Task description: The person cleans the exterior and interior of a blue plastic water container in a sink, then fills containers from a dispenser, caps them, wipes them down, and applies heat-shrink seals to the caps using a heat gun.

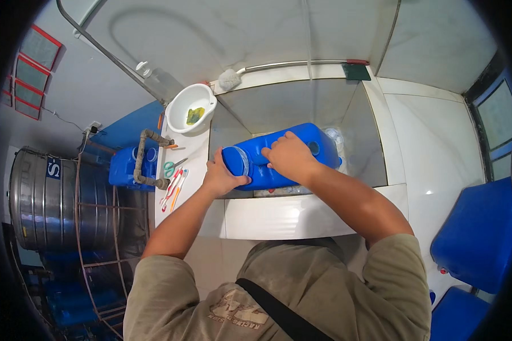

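A blue plastic water jug (311,130) lies tilted over a tiled sink basin (281,100). Its wide round cap (234,162), with a pale band around its base, points to the left. My left hand (222,177) grips the cap, thumb at its lower edge and fingers at the upper side. On the jug's handle rests my right hand (291,157), its fingers curled around the grip. A small round opening (313,148) shows near the jug's other end. Under the jug, whitish crumpled items (333,136) are partly hidden in the basin.
Left of the basin, a white plastic tub (190,96) holds a yellow-green sponge. Scissors (169,169) and toothbrushes (177,187) lie on the ledge by a bent pipe (143,155). A long-handled brush (281,66) spans the back ledge. Blue jugs (473,230) stand at right.
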The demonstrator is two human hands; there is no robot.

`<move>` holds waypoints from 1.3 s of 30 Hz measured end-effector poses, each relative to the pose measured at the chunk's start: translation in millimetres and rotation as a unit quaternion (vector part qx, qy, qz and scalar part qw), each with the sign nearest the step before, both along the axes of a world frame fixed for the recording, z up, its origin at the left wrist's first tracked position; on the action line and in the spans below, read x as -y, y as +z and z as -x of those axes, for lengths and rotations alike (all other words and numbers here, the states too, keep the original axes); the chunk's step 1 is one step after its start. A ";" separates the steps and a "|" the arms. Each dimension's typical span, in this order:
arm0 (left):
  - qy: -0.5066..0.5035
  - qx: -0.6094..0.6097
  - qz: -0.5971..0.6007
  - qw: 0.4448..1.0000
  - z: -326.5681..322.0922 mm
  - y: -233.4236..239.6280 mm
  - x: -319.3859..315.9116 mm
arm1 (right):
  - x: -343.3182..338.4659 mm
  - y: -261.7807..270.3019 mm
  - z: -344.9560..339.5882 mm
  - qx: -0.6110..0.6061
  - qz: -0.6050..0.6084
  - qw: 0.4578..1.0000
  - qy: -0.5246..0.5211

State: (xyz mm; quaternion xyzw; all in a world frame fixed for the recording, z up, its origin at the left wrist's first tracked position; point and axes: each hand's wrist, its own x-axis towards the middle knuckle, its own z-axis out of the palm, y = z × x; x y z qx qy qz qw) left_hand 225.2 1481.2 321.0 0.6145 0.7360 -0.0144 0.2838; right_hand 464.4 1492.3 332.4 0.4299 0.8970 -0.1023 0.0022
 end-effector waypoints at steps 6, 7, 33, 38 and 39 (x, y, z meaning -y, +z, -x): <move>-0.418 -0.121 -0.256 0.863 10.1 -5.1 -8.3 | 10.4 -5.7 -7.9 0.012 0.006 1.000 -0.015; -0.379 -0.068 -0.221 0.896 9.9 -4.0 -14.2 | 11.5 -5.7 -6.1 0.019 0.001 1.000 -0.025; -0.157 -0.153 -0.171 0.961 35.2 9.9 59.1 | -33.9 -5.7 -102.4 -0.084 -0.042 0.956 -0.279; -0.254 0.079 -0.246 0.932 -69.9 26.9 -47.0 | -33.4 -13.5 -113.6 -0.119 -0.057 0.924 -0.359; -0.275 0.092 -0.293 0.911 -104.6 25.3 -65.0 | -32.0 -19.8 -113.2 -0.123 -0.071 0.916 -0.375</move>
